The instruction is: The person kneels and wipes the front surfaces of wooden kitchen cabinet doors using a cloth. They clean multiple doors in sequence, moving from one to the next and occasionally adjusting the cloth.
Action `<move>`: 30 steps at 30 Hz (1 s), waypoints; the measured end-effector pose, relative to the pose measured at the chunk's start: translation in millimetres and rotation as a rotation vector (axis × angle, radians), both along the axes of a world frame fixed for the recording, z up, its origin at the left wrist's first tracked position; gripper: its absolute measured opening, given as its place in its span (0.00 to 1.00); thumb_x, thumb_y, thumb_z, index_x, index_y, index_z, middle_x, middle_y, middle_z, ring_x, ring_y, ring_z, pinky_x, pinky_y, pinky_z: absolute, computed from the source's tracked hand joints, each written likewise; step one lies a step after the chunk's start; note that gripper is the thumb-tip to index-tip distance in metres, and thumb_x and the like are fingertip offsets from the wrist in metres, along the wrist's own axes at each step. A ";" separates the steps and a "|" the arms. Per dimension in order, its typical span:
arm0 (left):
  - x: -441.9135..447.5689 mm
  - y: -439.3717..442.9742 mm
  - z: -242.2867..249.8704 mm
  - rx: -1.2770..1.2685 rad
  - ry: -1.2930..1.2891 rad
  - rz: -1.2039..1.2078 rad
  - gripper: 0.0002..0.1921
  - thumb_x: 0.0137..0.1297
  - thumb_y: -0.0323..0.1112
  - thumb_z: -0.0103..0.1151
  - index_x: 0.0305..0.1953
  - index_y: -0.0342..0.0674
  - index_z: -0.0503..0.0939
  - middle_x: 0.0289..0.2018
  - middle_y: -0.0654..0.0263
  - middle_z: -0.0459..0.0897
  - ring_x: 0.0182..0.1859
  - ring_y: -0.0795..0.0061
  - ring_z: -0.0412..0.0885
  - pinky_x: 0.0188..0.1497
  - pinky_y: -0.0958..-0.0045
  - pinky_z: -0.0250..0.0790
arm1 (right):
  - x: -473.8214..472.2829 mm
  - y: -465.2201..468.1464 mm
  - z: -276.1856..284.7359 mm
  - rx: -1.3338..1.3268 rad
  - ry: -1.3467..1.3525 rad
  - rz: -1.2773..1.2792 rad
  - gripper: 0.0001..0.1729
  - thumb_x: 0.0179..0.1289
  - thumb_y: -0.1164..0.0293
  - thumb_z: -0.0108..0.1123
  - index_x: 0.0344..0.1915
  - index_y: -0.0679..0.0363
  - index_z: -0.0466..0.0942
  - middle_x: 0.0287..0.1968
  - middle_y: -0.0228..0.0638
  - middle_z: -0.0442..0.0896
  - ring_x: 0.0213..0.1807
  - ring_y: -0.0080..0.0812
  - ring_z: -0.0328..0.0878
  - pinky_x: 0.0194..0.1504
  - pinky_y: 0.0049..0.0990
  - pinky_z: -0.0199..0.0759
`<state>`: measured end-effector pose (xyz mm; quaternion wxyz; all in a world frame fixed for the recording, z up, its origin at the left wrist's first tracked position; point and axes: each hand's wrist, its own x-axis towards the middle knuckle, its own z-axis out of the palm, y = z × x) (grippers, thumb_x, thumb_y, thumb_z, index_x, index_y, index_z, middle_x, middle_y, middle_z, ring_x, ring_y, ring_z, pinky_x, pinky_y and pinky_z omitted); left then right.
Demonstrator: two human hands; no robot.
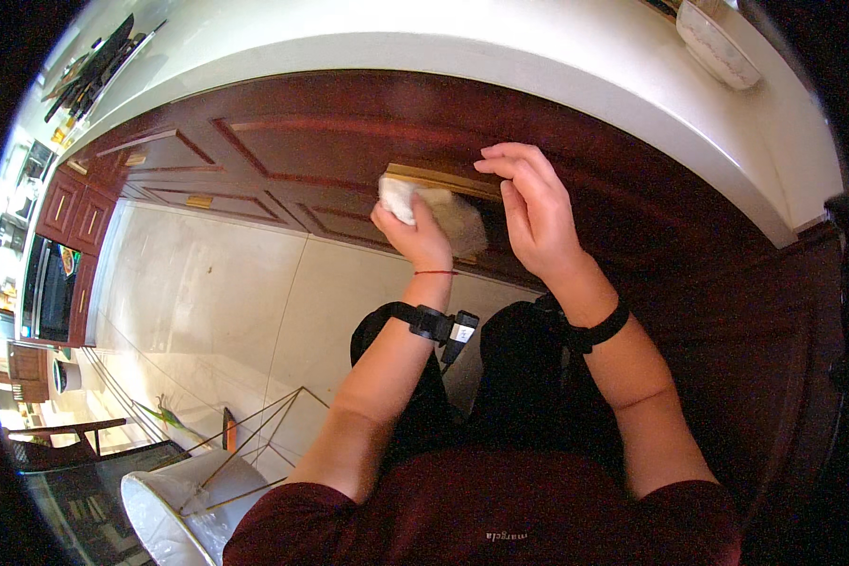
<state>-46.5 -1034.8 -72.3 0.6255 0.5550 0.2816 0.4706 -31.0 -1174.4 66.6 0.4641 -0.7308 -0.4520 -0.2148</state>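
Observation:
My left hand [417, 233] grips a white cloth [397, 198] against the left part of a long gold-coloured handle [460, 182]. More of what looks like the same cloth hangs behind the fingers, below the handle. The handle is fixed to a dark red-brown wooden drawer front [354, 152] with raised panel moulding. My right hand [538, 209] is raised by the handle's right end, holding nothing, its fingers bent and slightly apart. Whether it touches the wood cannot be told.
A white countertop [311, 53] overhangs the drawers, bearing a patterned bowl [718, 46] at right and knives [99, 67] at far left. A wire-framed lampshade-like object [184, 495] and a wastebasket [67, 375] stand on the tiled floor [205, 283].

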 end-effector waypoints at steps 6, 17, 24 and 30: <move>-15.7 -72.2 -4.7 0.449 0.082 -0.173 0.16 0.56 0.23 0.63 0.46 0.33 0.73 0.49 0.50 0.71 0.51 0.47 0.73 0.57 0.60 0.66 | 1.1 -16.5 -7.7 0.038 0.013 0.001 0.15 0.61 0.86 0.50 0.45 0.66 0.79 0.49 0.48 0.79 0.51 0.48 0.79 0.54 0.36 0.73; -34.8 -80.7 0.0 0.652 0.027 -0.796 0.21 0.51 0.24 0.63 0.49 0.36 0.75 0.51 0.50 0.74 0.54 0.45 0.74 0.57 0.59 0.69 | -30.0 -55.1 -61.4 0.119 0.069 -0.312 0.14 0.62 0.74 0.56 0.47 0.62 0.79 0.51 0.46 0.78 0.56 0.47 0.73 0.60 0.42 0.66; -73.9 -52.7 8.1 -0.045 -0.071 -0.865 0.24 0.63 0.39 0.57 0.58 0.34 0.69 0.55 0.55 0.71 0.59 0.60 0.71 0.65 0.65 0.61 | -73.0 -38.6 -99.9 0.092 0.315 -0.243 0.41 0.55 0.64 0.70 0.67 0.61 0.65 0.65 0.54 0.67 0.68 0.56 0.63 0.68 0.46 0.59; -65.1 -8.6 53.1 0.516 -0.121 -0.858 0.30 0.72 0.55 0.45 0.59 0.32 0.74 0.58 0.53 0.75 0.63 0.57 0.70 0.69 0.62 0.57 | -59.8 -25.9 -91.9 0.186 0.161 -0.332 0.35 0.49 0.76 0.73 0.59 0.50 0.72 0.59 0.50 0.70 0.56 0.55 0.73 0.57 0.46 0.70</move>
